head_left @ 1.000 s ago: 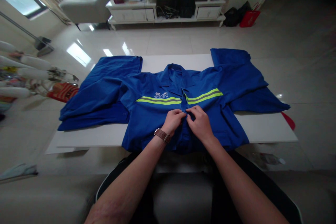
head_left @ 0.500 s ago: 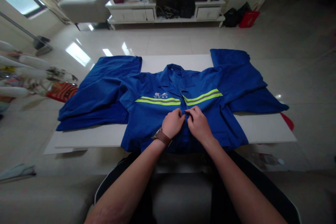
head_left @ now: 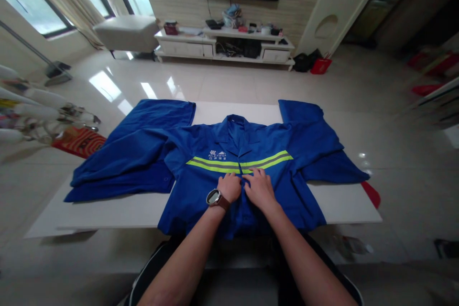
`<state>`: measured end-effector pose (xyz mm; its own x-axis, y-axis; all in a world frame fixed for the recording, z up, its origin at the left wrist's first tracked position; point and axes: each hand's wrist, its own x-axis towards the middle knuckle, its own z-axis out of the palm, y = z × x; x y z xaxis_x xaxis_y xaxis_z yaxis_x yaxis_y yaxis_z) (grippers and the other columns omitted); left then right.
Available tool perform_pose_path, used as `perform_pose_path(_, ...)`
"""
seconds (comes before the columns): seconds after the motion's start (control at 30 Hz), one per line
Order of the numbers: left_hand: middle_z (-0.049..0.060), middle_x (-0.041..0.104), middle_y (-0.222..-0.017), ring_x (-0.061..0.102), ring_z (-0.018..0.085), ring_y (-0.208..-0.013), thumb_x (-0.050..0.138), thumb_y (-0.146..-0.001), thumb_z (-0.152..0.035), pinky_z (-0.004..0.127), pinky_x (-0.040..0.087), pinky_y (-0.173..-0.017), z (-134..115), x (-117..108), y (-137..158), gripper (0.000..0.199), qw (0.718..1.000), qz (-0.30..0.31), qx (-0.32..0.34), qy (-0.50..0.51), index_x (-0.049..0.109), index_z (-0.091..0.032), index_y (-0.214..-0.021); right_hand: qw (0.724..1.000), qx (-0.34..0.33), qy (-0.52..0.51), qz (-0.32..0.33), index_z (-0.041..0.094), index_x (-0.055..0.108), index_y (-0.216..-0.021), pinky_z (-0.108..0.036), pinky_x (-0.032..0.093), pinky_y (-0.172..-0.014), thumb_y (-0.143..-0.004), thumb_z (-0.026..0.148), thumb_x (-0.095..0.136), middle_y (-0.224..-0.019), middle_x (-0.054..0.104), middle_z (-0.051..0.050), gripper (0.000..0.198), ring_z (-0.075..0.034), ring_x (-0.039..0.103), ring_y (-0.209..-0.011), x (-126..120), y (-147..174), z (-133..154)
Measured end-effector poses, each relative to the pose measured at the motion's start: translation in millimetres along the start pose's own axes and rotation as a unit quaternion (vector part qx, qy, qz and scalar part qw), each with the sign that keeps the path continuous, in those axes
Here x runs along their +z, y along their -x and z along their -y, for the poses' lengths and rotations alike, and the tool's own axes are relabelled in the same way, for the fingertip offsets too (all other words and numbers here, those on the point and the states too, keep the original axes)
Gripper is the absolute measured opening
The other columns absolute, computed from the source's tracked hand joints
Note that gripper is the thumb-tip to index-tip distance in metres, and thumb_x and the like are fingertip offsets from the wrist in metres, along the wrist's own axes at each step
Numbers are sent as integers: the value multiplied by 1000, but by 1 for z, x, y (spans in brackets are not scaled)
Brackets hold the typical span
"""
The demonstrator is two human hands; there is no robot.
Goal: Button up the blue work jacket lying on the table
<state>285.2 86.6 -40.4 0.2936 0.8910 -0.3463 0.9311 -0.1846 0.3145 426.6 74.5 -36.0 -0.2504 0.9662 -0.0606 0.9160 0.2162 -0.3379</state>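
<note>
A blue work jacket [head_left: 201,186] with yellow-and-grey reflective strips and white lettering lies front up, its collar pointing away from me. My left hand [head_left: 229,188], with a wristwatch [head_left: 214,196] on its wrist, has its fingers curled on the jacket's front edge just below the strip. Opposite it, my right hand [head_left: 259,189] has thumb and forefinger at the same front opening, its other fingers more stretched out over the cloth. Both hands' fingertips are close together, and what lies between them is too small to make out.
The jacket rests on a white table [head_left: 358,203]; folded blue cloth [head_left: 158,114] lies by its left sleeve. Beyond are a white TV cabinet [head_left: 186,49], a grey stool [head_left: 125,33] and a red bag [head_left: 321,65]. A plastic bottle [head_left: 358,247] lies on the floor at right.
The view has tilted up, bringing the television into sight. My hands have moved slightly up the jacket front, closer to the reflective strip, and the right hand's fingers are more spread.
</note>
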Motion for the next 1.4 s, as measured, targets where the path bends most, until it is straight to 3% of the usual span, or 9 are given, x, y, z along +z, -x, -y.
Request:
perform_pose_path(0.17,16,65,-122,59,35,-119,40,-96,-17,51,50,-93,5,-2,0,36,1000,6,0,8,72,-18,-114,996,36,-18,83,20,67,-131,-54,44,-105,-94,19,51,-152,49,-13,40,-34,43,-137,13,-16,5)
perform_pose_path(0.27,16,65,-122,59,33,-117,46,-92,-15,45,50,-93,12,3,-1,33,998,-11,-5,64,70,-17,-116,996,35,-74,35,13,65,-134,-46,44,-109,-94,13,49,-148,53,-17,43,-29,50,-135,21,-19,-7)
perform_pose_path(0.47,14,65,-123,63,25,-114,43,-96,-13,35,47,-98,13,5,-35,35,983,-106,-54,142,63,-14,-126,964,76,-221,-124,9,77,-107,-34,48,-105,-87,4,53,-115,71,-13,32,-23,66,-110,6,-24,-30)
perform_pose_path(0.57,14,63,-125,63,24,-113,47,-98,-16,33,47,-96,6,12,-57,35,974,-139,-70,165,61,-14,-130,960,61,-241,-128,11,77,-108,-34,51,-101,-84,1,51,-108,71,-11,38,-22,66,-103,5,-26,-32)
perform_pose_path(0.7,14,62,-121,64,22,-106,53,-97,-17,30,46,-93,2,29,-78,25,967,-155,-90,181,65,-13,-118,962,72,-238,-111,11,74,-118,-35,48,-106,-83,0,50,-116,68,-13,43,-24,63,-112,11,-27,-33)
perform_pose_path(0.87,15,66,-109,64,24,-103,55,-96,-14,31,44,-87,7,38,-90,22,965,-158,-117,174,60,-10,-117,965,81,-237,-81,8,68,-130,-35,46,-110,-82,-3,46,-124,65,-15,54,-24,61,-118,9,-27,-29)
perform_pose_path(1.17,15,68,-104,65,24,-101,59,-95,-12,29,42,-85,11,22,-82,5,966,-151,-102,181,60,-11,-100,968,73,-228,-78,7,67,-133,-34,44,-111,-80,-5,42,-126,64,-16,60,-24,60,-121,-9,-28,-19)
perform_pose_path(1.3,11,69,-91,66,23,-89,58,-97,-18,29,40,-75,10,6,-72,4,963,-163,-98,193,58,-14,-99,966,61,-235,-91,7,68,-131,-32,45,-109,-77,-5,42,-120,64,-14,61,-23,61,-116,-13,-31,-18)
perform_pose_path(1.4,5,66,-80,63,20,-77,55,-97,-16,27,38,-70,6,-5,-62,3,942,-207,-64,257,57,-17,-96,963,53,-248,-95,6,69,-129,-32,46,-108,-75,-5,42,-116,65,-14,61,-23,62,-112,-14,-34,-16)
